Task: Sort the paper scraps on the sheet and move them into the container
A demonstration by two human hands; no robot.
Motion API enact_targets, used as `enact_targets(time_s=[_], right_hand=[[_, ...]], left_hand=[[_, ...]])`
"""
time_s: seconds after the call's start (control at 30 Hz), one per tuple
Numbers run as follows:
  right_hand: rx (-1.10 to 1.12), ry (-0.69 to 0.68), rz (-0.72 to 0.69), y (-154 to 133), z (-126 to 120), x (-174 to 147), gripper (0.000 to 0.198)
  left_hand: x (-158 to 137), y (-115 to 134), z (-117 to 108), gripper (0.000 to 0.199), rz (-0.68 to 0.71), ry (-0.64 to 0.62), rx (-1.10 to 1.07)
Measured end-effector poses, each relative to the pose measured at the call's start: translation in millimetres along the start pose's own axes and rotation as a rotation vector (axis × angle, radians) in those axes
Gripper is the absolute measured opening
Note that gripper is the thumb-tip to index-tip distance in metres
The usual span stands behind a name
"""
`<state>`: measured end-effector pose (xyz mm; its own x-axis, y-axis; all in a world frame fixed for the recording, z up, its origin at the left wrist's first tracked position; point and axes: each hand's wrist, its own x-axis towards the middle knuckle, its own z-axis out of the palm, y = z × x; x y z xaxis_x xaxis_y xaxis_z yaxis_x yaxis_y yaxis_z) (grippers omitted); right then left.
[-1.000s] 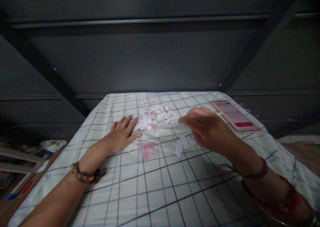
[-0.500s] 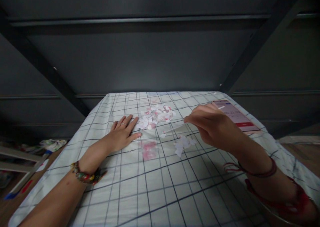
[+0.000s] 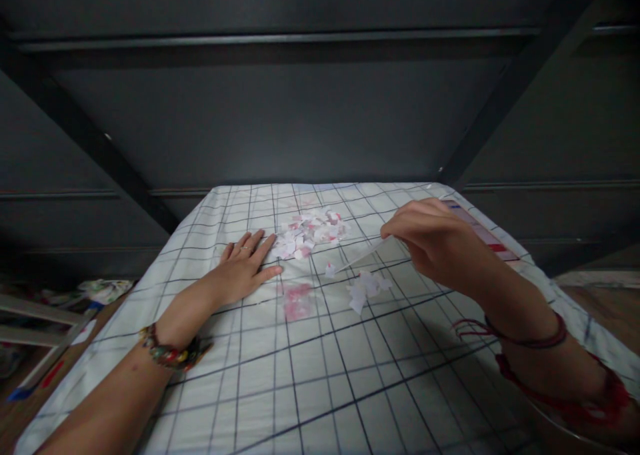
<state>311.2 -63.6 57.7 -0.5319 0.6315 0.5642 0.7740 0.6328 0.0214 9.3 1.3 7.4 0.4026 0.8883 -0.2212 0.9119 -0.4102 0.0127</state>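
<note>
A thin white stick (image 3: 365,254) slants down to the left, its low end right by a little paper bit (image 3: 330,269). Farther back lies a big, messy pile (image 3: 315,230) of white scraps, some partly pink. A small heap (image 3: 367,287) of white scraps lies nearer, to the right.

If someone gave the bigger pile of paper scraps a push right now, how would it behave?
The bigger pile of paper scraps would probably spread apart rather than slide as one block, since its pieces look loose and overlapping. They seem small and thin, so likely very light and easily bent. Lying mostly flat on the checked cloth, they'd more likely slide than roll.
</note>
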Motion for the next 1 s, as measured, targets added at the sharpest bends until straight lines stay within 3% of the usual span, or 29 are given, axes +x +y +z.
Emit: enact_targets(time_s=[0.47,0.87,1.0], right_hand=[[-0.119,-0.001,-0.001,2.6,-2.5,-0.3,0.033],[-0.023,0.031,-0.028,3.0,0.8,0.3,0.034],[0.039,-0.014,-0.039,1.7,0.0,0.4,0.034]], left_hand=[[1.1,-2.0,3.0,0.072,0.017,0.026,0.018],[2.0,-3.3,4.3,0.071,0.016,0.028,0.011],[1.2,-2.8,3.5,0.071,0.014,0.027,0.008]])
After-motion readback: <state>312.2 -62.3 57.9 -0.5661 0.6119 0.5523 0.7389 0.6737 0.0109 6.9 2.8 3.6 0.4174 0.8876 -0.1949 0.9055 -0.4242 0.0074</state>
